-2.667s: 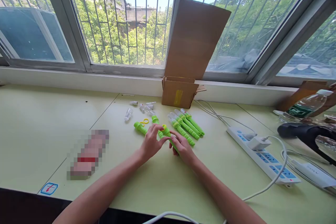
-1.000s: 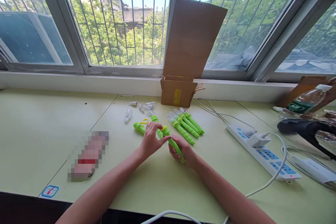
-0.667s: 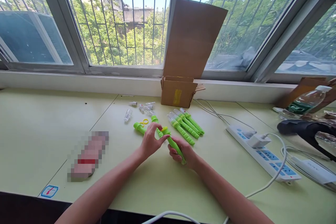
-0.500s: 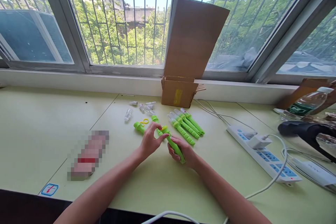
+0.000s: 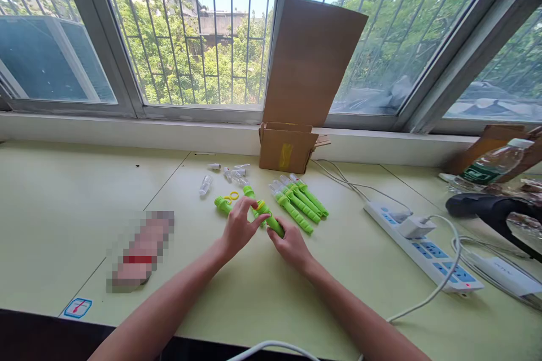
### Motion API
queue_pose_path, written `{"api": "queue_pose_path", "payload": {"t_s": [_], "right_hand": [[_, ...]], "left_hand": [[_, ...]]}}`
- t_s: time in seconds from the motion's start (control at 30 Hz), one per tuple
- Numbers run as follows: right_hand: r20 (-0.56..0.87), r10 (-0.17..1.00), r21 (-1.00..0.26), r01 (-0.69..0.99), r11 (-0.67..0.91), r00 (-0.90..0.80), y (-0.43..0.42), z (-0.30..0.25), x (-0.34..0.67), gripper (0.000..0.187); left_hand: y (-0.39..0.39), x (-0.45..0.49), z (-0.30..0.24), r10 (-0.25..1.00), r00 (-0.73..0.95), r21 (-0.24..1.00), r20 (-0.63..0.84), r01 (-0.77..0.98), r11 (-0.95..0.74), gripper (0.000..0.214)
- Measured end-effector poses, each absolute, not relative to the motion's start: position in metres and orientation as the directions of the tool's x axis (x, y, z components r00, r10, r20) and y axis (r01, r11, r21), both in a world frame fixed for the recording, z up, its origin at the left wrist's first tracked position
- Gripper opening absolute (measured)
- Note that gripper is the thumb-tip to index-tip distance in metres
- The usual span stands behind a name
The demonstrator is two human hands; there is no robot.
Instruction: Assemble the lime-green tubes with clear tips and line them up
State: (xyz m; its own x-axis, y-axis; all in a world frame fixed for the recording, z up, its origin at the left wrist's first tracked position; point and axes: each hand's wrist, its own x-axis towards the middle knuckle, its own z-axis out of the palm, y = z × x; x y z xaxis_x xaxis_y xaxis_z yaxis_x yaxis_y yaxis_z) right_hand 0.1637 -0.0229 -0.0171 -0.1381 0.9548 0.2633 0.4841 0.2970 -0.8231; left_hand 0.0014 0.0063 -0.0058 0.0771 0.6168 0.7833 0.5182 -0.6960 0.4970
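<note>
A bright green tube (image 5: pixel 276 228) slanted between the left hand (image 5: pixel 240 225) and the right hand (image 5: pixel 292 243) — its wider end up and toward the left, a yellow ring (image 5: pixel 260 204) at that end, its narrower end within the right hand's grip.

pixelated item (image 5: pixel 141 251): unreadable | black object (image 5: pixel 474 207): cut by right edge | leftmost green tube (image 5: pixel 222 205): partly behind left fingers (image 5: pixel 245 203)

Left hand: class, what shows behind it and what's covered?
Ridged ends of one green tube and a second tube show; the left hand hides the first's other end and part of the second.
</note>
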Motion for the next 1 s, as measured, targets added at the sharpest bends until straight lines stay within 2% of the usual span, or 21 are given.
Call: {"api": "queue_pose_path", "payload": {"t_s": [0.2,0.6,0.8,1.0], "right_hand": [[0.200,0.969,-0.860,0.449,0.244,-0.143,-0.018,-0.019,0.167,0.016],[0.048,0.983,-0.974,0.210,0.086,-0.179,-0.020,-0.014,0.164,0.018],[-0.058,0.980,-0.992,0.121,-0.035,-0.191,-0.022,-0.008,0.163,0.021],[-0.104,0.969,-0.993,0.071,-0.090,-0.224,-0.022,-0.009,0.166,0.022]], "left_hand": [[0.008,0.000,-0.003,0.617,0.116,0.461,0.779,0.560,-0.688,0.024],[0.010,0.002,-0.002,0.620,0.094,0.474,0.779,0.559,-0.680,0.025],[0.012,0.001,-0.003,0.632,0.113,0.479,0.767,0.554,-0.681,0.025],[0.012,0.000,-0.001,0.630,0.117,0.483,0.767,0.542,-0.688,0.025]]}}
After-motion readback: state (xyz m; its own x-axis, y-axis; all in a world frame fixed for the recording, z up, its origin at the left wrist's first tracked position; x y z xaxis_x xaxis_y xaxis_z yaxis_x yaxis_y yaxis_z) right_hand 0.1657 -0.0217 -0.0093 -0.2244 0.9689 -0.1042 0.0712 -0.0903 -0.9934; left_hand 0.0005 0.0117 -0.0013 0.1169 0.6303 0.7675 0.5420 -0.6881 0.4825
